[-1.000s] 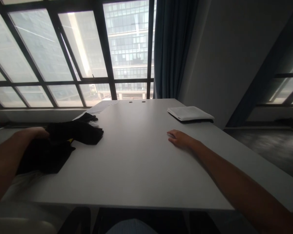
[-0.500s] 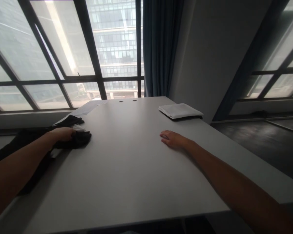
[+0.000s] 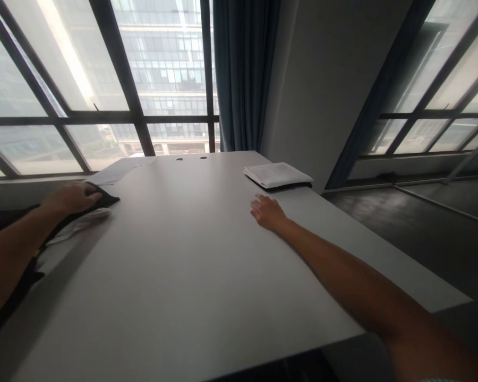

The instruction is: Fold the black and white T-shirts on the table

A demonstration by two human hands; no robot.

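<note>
One thumb and the fingers of your left hand (image 3: 72,199) pinch black cloth (image 3: 108,199) at the white table's (image 3: 191,254) left edge, beside a whitish item (image 3: 82,225) (perhaps fabric; it's dim there). Your right hand (image 3: 269,213), fingers loosely spread, lies near the white stack (image 3: 279,174).

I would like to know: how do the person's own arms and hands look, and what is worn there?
The left hand and right hand wear no gloves, and no ring or watch can be made out. Both forearms are bare. A sliver of pale cloth, perhaps a sleeve edge, shows by the right one at the picture's bottom edge.
</note>
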